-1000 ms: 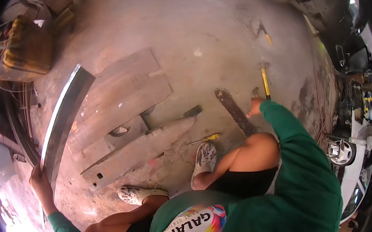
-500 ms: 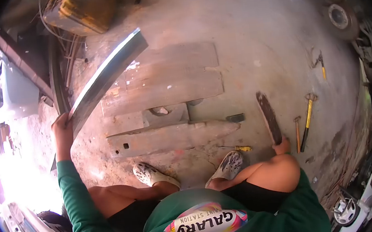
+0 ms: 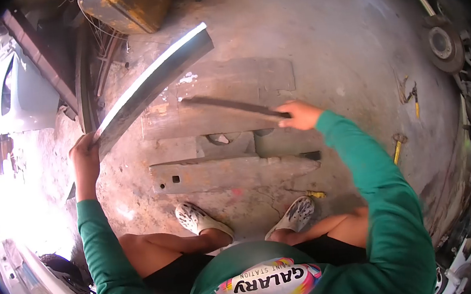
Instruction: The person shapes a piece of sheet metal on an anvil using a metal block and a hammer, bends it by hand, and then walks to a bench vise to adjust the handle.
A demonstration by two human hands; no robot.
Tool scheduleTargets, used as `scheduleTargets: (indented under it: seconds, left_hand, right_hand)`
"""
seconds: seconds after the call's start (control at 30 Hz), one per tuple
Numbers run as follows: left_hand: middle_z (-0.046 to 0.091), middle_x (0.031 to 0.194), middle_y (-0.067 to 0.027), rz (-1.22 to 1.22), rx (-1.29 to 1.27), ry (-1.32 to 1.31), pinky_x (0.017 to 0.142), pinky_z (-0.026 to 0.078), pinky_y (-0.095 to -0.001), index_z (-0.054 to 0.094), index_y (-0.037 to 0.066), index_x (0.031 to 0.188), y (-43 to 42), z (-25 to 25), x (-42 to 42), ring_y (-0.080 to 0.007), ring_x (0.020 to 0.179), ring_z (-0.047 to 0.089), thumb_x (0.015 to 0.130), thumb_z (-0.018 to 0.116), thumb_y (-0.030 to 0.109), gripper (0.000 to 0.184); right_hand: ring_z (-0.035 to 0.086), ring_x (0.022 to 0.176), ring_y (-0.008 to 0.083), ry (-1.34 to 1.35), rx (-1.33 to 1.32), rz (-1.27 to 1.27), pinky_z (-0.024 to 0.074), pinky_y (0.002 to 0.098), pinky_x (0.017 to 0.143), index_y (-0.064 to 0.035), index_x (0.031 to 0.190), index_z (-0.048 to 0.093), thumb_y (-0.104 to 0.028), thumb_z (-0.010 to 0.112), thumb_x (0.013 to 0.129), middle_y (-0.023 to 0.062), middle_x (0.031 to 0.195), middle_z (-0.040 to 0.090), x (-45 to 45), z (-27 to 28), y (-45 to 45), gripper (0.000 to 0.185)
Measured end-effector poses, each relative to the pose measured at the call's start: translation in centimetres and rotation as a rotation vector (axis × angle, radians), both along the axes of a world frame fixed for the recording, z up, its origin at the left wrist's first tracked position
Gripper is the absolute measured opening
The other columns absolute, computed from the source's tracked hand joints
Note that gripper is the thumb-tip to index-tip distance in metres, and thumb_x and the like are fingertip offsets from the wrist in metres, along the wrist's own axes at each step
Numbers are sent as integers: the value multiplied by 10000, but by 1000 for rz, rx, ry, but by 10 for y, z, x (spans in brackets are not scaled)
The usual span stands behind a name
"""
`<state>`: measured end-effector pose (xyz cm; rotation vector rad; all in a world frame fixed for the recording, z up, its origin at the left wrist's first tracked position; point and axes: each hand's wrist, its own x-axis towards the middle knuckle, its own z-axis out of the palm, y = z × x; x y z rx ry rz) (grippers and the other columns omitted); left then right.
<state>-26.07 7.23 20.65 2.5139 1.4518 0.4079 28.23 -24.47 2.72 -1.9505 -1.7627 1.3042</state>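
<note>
A long, slightly curved metal strip (image 3: 151, 86) slants up to the right, its upper edge shining; my left hand (image 3: 83, 154) is wrapped round its lower end. In my right hand (image 3: 300, 115) is one end of a dark flat bar (image 3: 231, 106), which points left above the floor, its far tip near the strip. Below the bar lie flat metal sheets (image 3: 274, 74) and a long metal piece with square and round holes (image 3: 232, 173). A yellow-handled screwdriver (image 3: 315, 194) rests by my right shoe.
A yellow hammer (image 3: 398, 147) is partly hidden behind my right sleeve. Pliers (image 3: 415, 99) lie farther right, near a brake disc (image 3: 441, 42). At the upper left stand a rusty yellow container (image 3: 132, 8) and long metal beams (image 3: 43, 64).
My right hand reached down to the dark bar on the floor, took hold of it and lifted it leftward towards the strip. My left hand still holds the strip; the view has turned.
</note>
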Motion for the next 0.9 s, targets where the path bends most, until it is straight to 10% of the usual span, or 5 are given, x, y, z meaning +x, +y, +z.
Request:
scheduleTargets:
  seconds: [0.33, 0.9]
  left_hand:
    - [758, 1039, -201, -10, -48, 79, 846, 576, -437, 779, 20, 1134, -23, 1, -15, -396, 946, 753, 902, 704, 18, 244]
    - [774, 1078, -162, -235, -49, -60, 914, 582, -452, 798, 66, 1153, -20, -11, 53, -399, 1030, 732, 872, 660, -54, 335]
  right_hand:
    - [644, 1307, 427, -206, -141, 303, 528, 513, 1095, -163, 1617, 530, -19, 556, 930, 230, 1427, 674, -115, -67, 85, 703]
    - [507, 1488, 345, -206, -66, 304, 455, 478, 1215, -141, 1678, 430, -59, 634, 885, 116, 1630, 551, -117, -71, 68, 823]
